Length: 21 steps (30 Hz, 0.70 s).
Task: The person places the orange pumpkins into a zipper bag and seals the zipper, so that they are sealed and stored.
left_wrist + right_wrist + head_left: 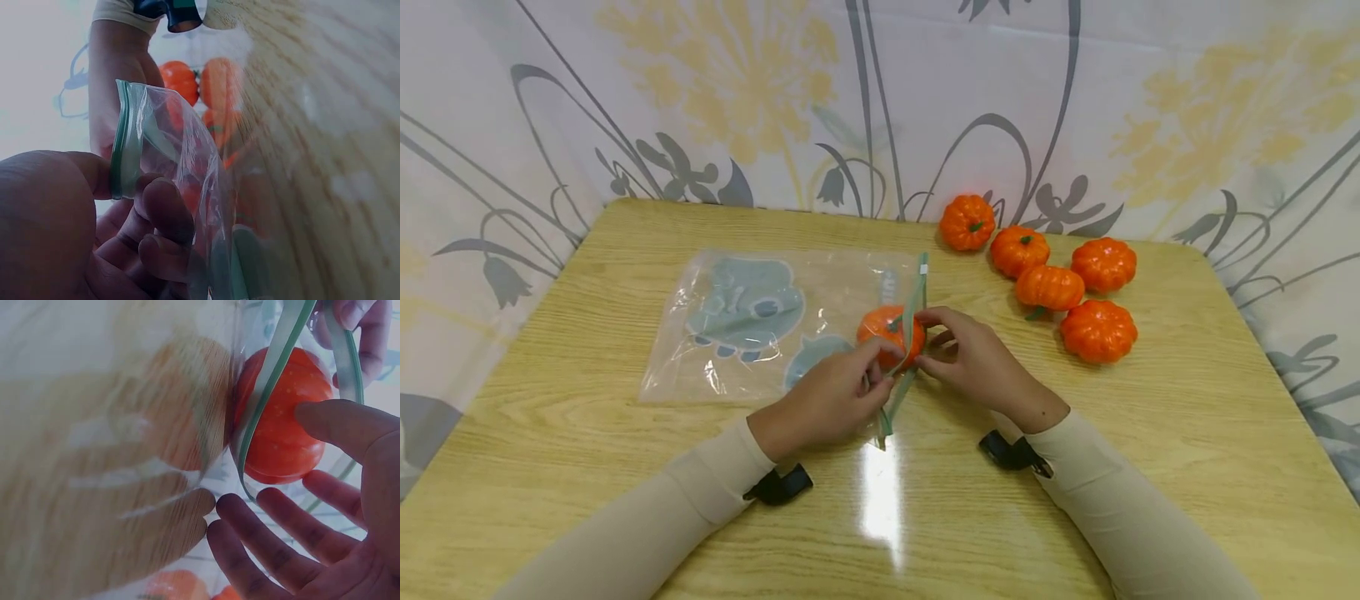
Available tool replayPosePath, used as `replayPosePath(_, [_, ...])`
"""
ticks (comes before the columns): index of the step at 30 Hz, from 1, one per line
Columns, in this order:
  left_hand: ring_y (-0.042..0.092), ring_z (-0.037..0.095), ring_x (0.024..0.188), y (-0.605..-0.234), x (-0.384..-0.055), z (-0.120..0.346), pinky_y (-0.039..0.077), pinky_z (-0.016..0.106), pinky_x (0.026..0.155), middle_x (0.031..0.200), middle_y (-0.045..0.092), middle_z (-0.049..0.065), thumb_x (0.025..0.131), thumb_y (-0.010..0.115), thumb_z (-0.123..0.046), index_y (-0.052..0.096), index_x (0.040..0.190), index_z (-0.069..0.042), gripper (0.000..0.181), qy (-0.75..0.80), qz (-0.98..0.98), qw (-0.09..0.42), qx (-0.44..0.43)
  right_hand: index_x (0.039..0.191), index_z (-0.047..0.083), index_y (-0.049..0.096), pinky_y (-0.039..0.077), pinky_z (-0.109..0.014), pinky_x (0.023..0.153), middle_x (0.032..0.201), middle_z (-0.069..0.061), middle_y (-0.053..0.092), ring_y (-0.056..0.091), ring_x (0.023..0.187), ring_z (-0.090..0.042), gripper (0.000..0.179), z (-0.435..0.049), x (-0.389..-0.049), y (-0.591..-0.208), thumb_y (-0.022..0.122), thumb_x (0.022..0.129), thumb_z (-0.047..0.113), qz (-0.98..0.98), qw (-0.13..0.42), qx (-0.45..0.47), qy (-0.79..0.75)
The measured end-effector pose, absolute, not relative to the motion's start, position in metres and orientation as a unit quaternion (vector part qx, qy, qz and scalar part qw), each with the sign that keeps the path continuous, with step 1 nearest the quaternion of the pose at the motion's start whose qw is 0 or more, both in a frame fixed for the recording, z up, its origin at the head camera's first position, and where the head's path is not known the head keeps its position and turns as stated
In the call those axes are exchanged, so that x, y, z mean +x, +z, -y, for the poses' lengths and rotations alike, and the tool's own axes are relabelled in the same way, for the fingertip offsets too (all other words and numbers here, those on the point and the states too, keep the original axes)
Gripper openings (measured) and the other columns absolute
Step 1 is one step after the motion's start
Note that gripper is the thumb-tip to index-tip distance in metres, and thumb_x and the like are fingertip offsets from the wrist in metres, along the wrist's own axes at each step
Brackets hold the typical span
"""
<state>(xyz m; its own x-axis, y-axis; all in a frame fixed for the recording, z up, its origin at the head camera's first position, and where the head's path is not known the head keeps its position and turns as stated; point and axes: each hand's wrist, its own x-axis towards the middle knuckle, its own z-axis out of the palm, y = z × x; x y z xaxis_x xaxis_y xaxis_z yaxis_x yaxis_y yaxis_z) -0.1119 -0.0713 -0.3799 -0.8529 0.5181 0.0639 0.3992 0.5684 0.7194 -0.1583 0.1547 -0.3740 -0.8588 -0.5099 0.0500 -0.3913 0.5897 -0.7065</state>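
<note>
A clear zip bag (pixel 835 287) printed with blue cartoon shapes lies flat, its green-edged mouth gaping to the right. My left hand (pixel 842 392) pinches the near lip of that mouth between thumb and finger, as the left wrist view shows at the green zip strip (pixel 120 137). Just inside the mouth sits an orange toy pumpkin (pixel 880 325), partly behind the plastic. At the opening, my right hand (pixel 966 358) has its thumb against the pumpkin (pixel 275 437), the other fingers spread loosely below it in the right wrist view.
Several more orange pumpkins (pixel 1099 332) stand grouped at the back right of the wooden table (pixel 1195 450). A white slider (pixel 923 269) sits at the far end of the bag's zip. Behind the table hangs a flower-patterned cloth (pixel 925 100).
</note>
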Motion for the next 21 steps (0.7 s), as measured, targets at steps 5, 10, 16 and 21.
replayPosePath(5, [0.051,0.005,0.061,-0.3795,-0.1117,0.0717,0.045,0.021,0.057,0.079,0.059,-0.007,0.099,0.057,-0.017,0.054,0.122,-0.012,0.024,0.388,-0.883,0.082,0.252,0.139,0.007,0.053,0.058,-0.040,0.089,0.125,-0.013,0.066,0.069,0.104,-0.026,0.053,-0.1533,-0.1590,-0.3730,0.074,0.090,0.013,-0.891,0.084,-0.250,-0.369])
replayPosePath(10, [0.050,0.005,0.060,-0.3812,-0.1122,0.0721,0.044,0.021,0.057,0.079,0.059,-0.006,0.099,0.058,-0.017,0.054,0.123,-0.012,0.025,0.388,-0.883,0.082,0.252,0.139,0.006,0.053,0.058,-0.040,0.088,0.124,-0.014,0.067,0.069,0.104,-0.027,0.053,-0.1534,-0.1587,-0.3730,0.073,0.091,0.013,-0.895,0.085,-0.252,-0.359])
replayPosePath(16, [0.049,0.005,0.061,-0.3822,-0.1136,0.0718,0.044,0.021,0.058,0.080,0.058,-0.006,0.098,0.059,-0.016,0.054,0.125,-0.013,0.028,0.387,-0.882,0.074,0.259,0.139,0.005,0.054,0.058,-0.041,0.088,0.120,-0.012,0.069,0.070,0.103,-0.027,0.051,-0.1531,-0.1586,-0.3734,0.072,0.092,0.013,-0.896,0.077,-0.261,-0.352])
replayPosePath(21, [0.049,0.004,0.061,-0.3830,-0.1144,0.0711,0.044,0.020,0.057,0.079,0.058,-0.006,0.098,0.060,-0.015,0.055,0.124,-0.012,0.027,0.390,-0.879,0.071,0.264,0.138,0.006,0.055,0.058,-0.041,0.088,0.118,-0.011,0.069,0.070,0.103,-0.027,0.049,-0.1535,-0.1582,-0.3736,0.071,0.093,0.013,-0.894,0.077,-0.264,-0.353])
